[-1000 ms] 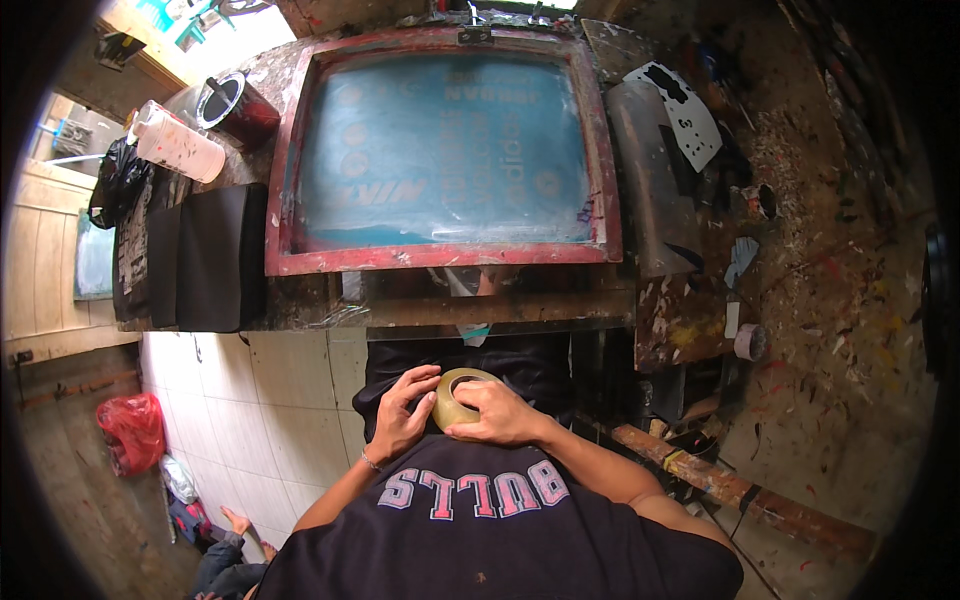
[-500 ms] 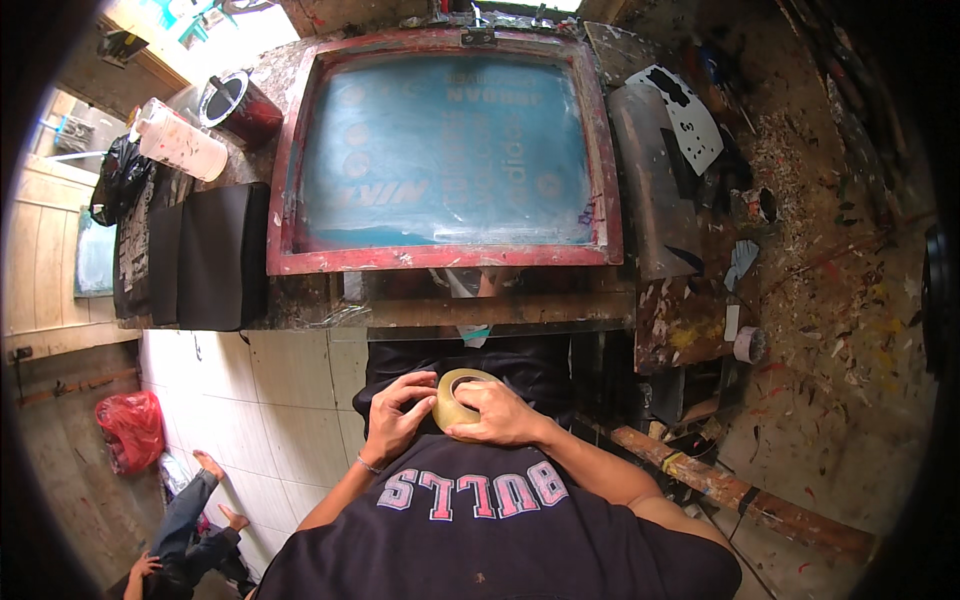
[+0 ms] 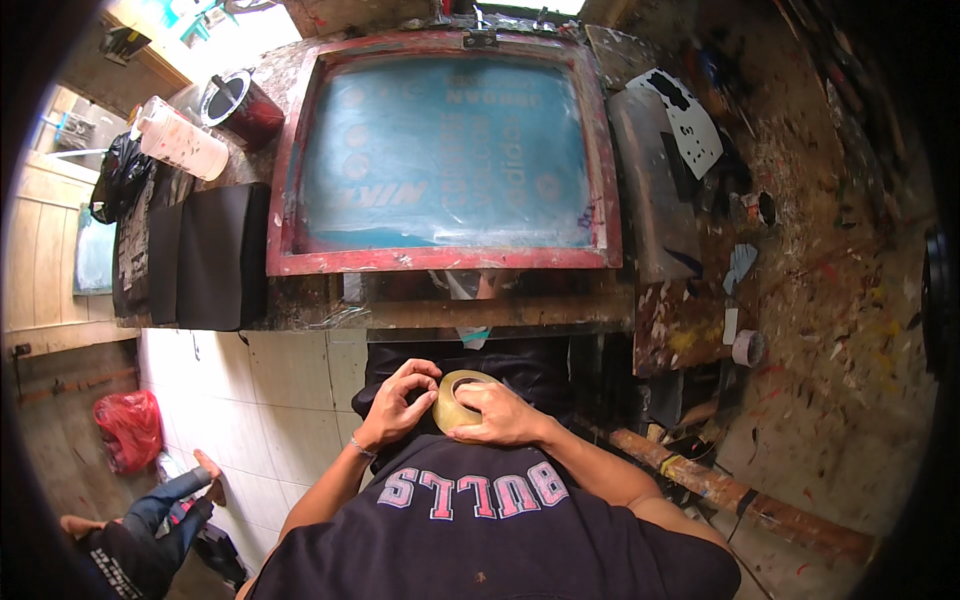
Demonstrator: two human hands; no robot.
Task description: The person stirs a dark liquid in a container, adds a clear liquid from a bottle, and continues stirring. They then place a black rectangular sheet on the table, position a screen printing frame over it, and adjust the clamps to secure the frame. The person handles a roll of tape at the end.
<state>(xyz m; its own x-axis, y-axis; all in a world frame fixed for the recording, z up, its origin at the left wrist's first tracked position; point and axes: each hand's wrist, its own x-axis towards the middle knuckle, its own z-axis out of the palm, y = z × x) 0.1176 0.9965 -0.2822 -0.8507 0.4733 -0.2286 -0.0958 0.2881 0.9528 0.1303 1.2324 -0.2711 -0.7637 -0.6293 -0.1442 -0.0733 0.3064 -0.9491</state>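
A roll of clear yellowish packing tape rests in front of my dark shirt, above my lap. My right hand grips it from the right, with fingers inside the core and the thumb along the near outer side. At the roll's left edge, my left hand is curled, its thumb and fingertips drawn together in a pinch. Anything held between those fingertips is too small to make out. Beyond my hands, a red-framed printing screen with blue mesh lies on the workbench.
Left of the screen are a black pad, a pinkish bottle and a paint-stained pot. A small tape roll lies right. A red plastic bag and another person are at lower left.
My left hand has shifted slightly, its fingers pinched at the tape roll's edge. My right hand keeps its hold. The person at lower left has changed posture, leaning further into view.
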